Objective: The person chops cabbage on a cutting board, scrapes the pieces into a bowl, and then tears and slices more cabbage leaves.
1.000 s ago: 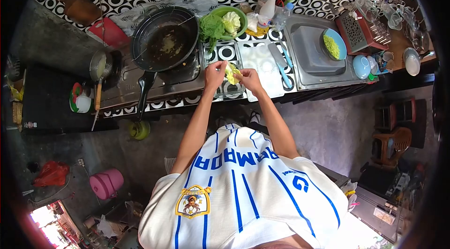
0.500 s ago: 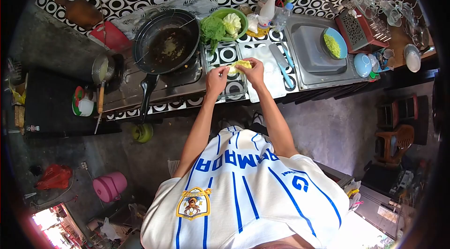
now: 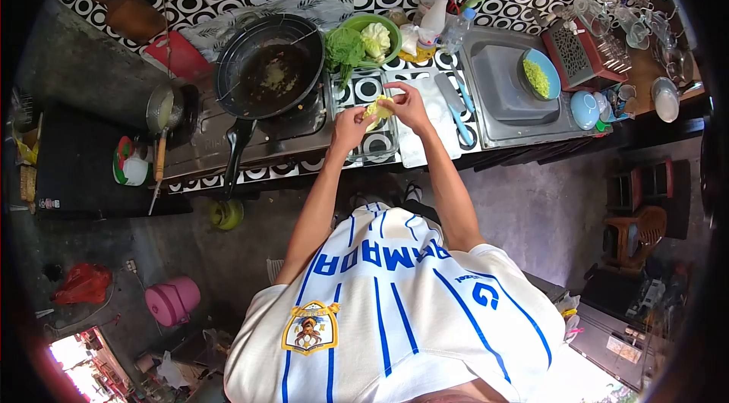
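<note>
Between my two hands is a small yellow-green leafy piece [image 3: 378, 108], pinched from both sides. My left hand [image 3: 351, 128] grips its left edge, and my right hand [image 3: 408, 107] holds its right side with fingers bent. Below them a clear glass dish [image 3: 377, 146] rests on the tiled counter. A green bowl [image 3: 395, 37] behind holds a pale cabbage-like head [image 3: 376, 41], with green leaves [image 3: 344, 50] hanging over its left side. Right of my hands lies a white board [image 3: 418, 146], with a broad blade and blue-handled knife [image 3: 462, 128] along it.
A large black pan [image 3: 269, 69] sits on the stove at left, its handle pointing toward me. A small pot [image 3: 165, 108] stands farther left. At right, the sink [image 3: 524, 130] has an upturned grey basin and a blue bowl [image 3: 557, 78] of chopped greens. Bottles [image 3: 433, 18] stand behind.
The leafy piece is turned and bunched differently between my fingers. My right hand has shifted slightly left and up, and the view has moved a little.
</note>
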{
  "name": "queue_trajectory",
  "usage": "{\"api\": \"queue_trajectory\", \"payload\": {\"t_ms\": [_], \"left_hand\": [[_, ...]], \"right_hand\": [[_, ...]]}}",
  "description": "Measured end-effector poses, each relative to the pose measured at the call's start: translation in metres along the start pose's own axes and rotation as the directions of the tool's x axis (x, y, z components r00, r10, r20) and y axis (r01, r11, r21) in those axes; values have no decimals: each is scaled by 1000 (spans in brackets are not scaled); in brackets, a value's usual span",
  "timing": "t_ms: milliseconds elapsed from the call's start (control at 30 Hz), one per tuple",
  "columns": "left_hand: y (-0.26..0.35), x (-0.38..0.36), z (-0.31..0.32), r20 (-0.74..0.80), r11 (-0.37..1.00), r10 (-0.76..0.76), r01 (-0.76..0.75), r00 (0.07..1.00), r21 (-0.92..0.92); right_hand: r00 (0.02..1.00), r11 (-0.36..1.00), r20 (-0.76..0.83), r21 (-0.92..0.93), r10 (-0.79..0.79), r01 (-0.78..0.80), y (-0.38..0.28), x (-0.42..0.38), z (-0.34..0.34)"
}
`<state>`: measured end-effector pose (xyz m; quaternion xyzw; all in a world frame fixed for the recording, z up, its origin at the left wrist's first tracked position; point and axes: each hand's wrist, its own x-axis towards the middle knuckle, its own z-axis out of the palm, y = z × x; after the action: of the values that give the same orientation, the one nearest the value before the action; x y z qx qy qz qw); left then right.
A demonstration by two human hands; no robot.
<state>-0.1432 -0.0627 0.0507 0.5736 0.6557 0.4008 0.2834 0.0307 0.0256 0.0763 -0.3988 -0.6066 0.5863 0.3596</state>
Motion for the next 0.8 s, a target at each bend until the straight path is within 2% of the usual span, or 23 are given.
{"api": "queue_trajectory", "payload": {"t_ms": [100,200,233,267,300,400,467,533,600,667,700,800], "left_hand": [[-8,2,6,-33,979,-104,96,994,-181],[-17,2,13,47,883,-191,193,980,-427],[-26,3,20,75,823,-206,214,976,-527],[-36,4,26,104,750,-217,234,971,-619],[-31,4,22,158,728,-220,270,963,-630],[-19,1,18,176,704,-236,293,956,-646],[-12,-1,16,125,678,-210,237,970,-696],[-12,1,20,51,691,-170,156,984,-706],[-14,5,21,60,738,-224,209,973,-642],[-17,9,22,29,805,-244,219,969,-552],[-16,10,23,5,836,-208,180,978,-519],[-15,9,28,6,758,-304,246,953,-604]], "right_hand": [[975,995,-222,103,22,1,0,4,0],[995,995,-96,104,10,0,13,-5,2],[997,997,-26,47,69,-67,18,-11,4],[993,990,5,79,120,-120,23,-17,9],[990,983,6,116,140,-140,24,-22,15],[983,959,-9,221,184,-178,24,-31,21],[979,953,-19,233,204,-194,25,-34,21],[981,957,-11,222,193,-186,29,-35,20],[982,963,-10,198,189,-183,29,-36,20],[981,968,-13,164,193,-188,25,-38,22],[980,967,-15,170,196,-191,27,-37,22],[976,964,-20,157,219,-213,30,-36,19]]}}
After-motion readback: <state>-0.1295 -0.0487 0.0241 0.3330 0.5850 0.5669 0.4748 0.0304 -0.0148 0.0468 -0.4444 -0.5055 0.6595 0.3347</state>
